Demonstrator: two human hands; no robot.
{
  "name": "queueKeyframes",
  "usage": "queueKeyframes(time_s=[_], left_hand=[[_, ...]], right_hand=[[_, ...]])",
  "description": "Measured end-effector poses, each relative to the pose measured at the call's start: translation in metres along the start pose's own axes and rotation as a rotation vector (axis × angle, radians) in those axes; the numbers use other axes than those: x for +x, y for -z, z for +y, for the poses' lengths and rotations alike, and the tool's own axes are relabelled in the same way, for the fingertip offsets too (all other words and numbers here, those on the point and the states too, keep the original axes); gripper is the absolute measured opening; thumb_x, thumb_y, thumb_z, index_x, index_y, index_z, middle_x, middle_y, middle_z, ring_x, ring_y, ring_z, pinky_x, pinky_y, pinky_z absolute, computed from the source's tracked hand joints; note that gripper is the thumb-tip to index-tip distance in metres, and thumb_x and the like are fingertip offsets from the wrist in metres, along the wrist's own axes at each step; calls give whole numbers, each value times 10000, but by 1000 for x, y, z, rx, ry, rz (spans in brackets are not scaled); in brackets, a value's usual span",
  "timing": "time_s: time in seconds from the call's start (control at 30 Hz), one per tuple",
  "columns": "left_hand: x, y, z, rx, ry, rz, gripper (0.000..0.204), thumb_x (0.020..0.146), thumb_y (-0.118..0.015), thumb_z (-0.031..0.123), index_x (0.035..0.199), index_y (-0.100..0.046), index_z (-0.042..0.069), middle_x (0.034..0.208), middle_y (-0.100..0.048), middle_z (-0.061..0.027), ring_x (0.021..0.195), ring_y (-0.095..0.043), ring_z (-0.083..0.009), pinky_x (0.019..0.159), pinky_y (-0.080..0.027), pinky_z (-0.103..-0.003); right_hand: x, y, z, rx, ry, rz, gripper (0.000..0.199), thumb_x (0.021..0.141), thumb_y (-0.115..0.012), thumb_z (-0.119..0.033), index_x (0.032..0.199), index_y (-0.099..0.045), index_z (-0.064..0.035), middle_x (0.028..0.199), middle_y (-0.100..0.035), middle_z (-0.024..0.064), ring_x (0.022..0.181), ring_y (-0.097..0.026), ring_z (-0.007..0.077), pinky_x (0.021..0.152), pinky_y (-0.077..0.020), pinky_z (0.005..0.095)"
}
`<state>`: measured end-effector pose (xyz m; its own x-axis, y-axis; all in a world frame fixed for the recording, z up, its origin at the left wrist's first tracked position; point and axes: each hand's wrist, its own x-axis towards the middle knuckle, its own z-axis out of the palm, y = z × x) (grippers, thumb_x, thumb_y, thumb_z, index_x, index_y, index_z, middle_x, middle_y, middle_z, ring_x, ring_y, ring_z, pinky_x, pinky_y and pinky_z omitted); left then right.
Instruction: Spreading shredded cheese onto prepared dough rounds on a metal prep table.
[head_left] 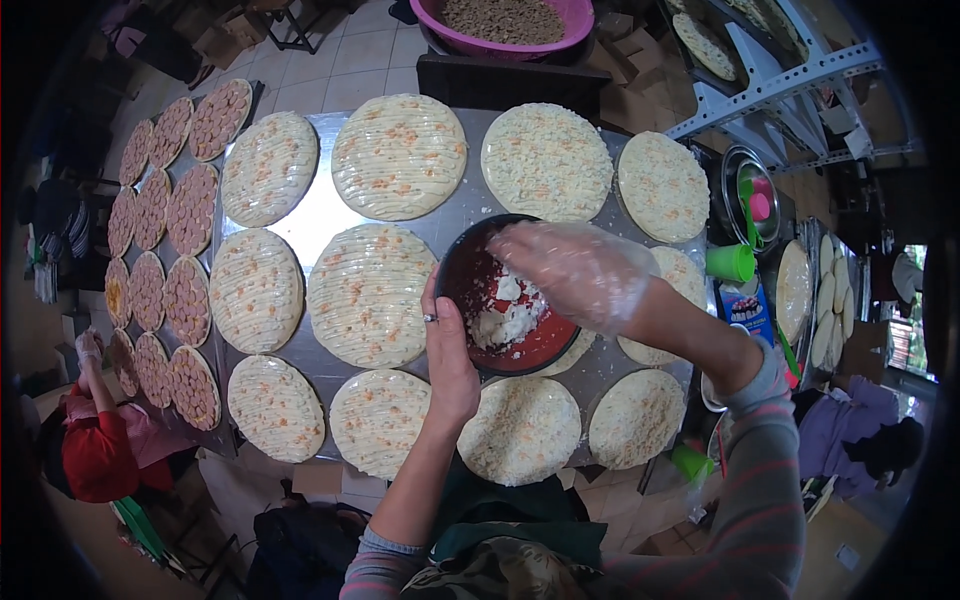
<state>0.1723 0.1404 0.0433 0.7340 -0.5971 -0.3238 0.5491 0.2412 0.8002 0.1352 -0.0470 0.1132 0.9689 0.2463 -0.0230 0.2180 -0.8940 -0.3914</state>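
Holding a dark bowl (505,300) with a red inside by its near-left rim, the bare left hand (448,350) has thumb and fingers clasped on the edge above the metal surface (320,215), while the right hand (580,272), in a clear plastic glove, is cupped loosely over the white shredded cheese (508,318) inside, though whether it pinches any I cannot tell. The cheese looks light, soft and crumbly, best taken in loose pinches; the bowl seems stiff and light enough for a one-handed rim grip. Round pizza bases (398,155) cover the surface, and a blue printed carton (745,312) lies at the right, beside a green cup (730,262).
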Motion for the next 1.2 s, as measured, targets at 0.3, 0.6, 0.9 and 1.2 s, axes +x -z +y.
queueKeyframes(time_s=[0.3,0.6,0.9,1.2], left_hand=[[0,9,-15,10,39,32,544,996,-268,391,1368,-250,-4,1310,-405,-150,1192,-420,-197,1030,-323,-337],[17,4,-27,34,148,-49,560,986,-296,425,1347,-288,-4,1285,-431,-140,1172,-441,-197,1015,-339,-327],[35,2,-21,-82,137,-36,544,976,-302,451,1308,-361,24,1251,-488,-123,1130,-498,-191,981,-398,-350],[1,17,7,-33,178,78,612,946,-305,533,1341,-349,68,1273,-484,-108,1152,-493,-211,970,-424,-382]], right_hand=[[-26,-20,-16,73,42,-303,168,745,-557,-56,894,-546,20,895,-576,192,915,-582,323,812,-453,418],[-15,-16,13,692,-259,-593,227,866,-588,-203,1016,-636,-40,1010,-652,123,953,-616,252,844,-471,356],[-25,17,87,1389,-628,-31,197,838,-651,-159,1009,-657,-62,927,-673,48,831,-612,96,764,-507,238],[-11,-52,167,380,-732,73,200,798,-630,-199,955,-669,-82,873,-665,112,853,-631,201,784,-487,311]])
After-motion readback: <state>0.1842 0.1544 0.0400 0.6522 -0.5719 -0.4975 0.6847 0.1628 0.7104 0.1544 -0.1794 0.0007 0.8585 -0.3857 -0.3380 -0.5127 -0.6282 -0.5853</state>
